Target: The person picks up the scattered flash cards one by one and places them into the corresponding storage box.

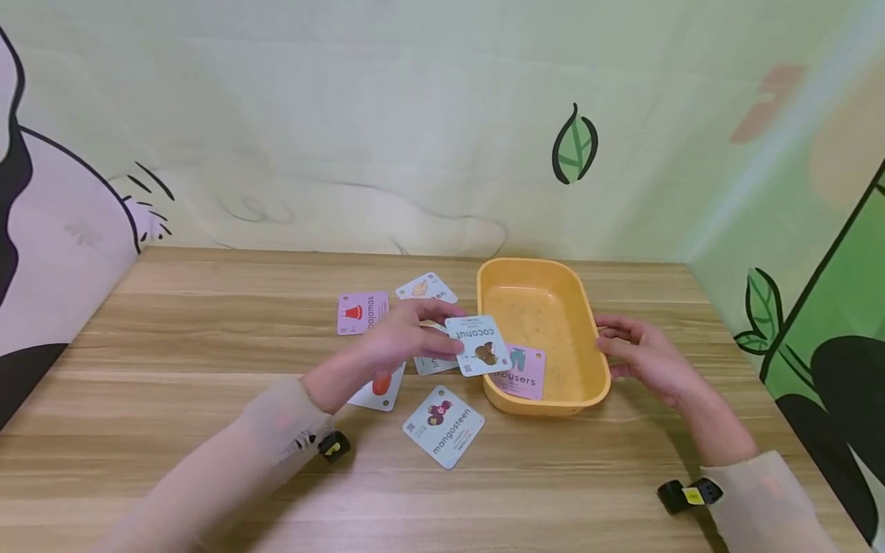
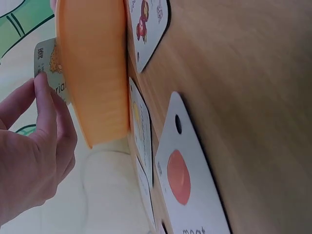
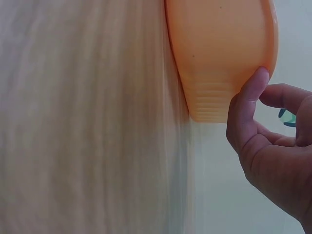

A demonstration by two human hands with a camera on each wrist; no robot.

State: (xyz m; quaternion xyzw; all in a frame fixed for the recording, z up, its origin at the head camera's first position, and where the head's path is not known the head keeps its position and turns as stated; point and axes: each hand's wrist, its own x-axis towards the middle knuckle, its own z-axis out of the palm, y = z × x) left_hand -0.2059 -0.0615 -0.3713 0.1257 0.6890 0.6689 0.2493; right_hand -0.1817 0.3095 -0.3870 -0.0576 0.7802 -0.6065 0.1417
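Note:
My left hand [image 1: 404, 334] pinches a coconut card [image 1: 477, 346] over the left rim of a yellow plastic tub [image 1: 546, 265]. In the left wrist view, thumb and fingers hold that card [image 2: 41, 62] by its edge, partly behind the tub's wall [image 2: 95, 63]. A pink trousers card [image 1: 527, 376] leans inside the tub at the near left. On the other side, my right hand [image 1: 646, 357] holds the tub's right rim, curled fingers and thumb at its edge; the right wrist view has the thumb [image 3: 246, 105] against the outer wall.
Left of the tub lie a mangosteen card [image 1: 445, 427], a pajamas card [image 1: 361, 313], a meat card [image 2: 187, 180] and others, some overlapping or hidden under my left hand. The wooden tabletop [image 1: 207, 330] meets a printed wall sheet [image 1: 346, 138] at the back.

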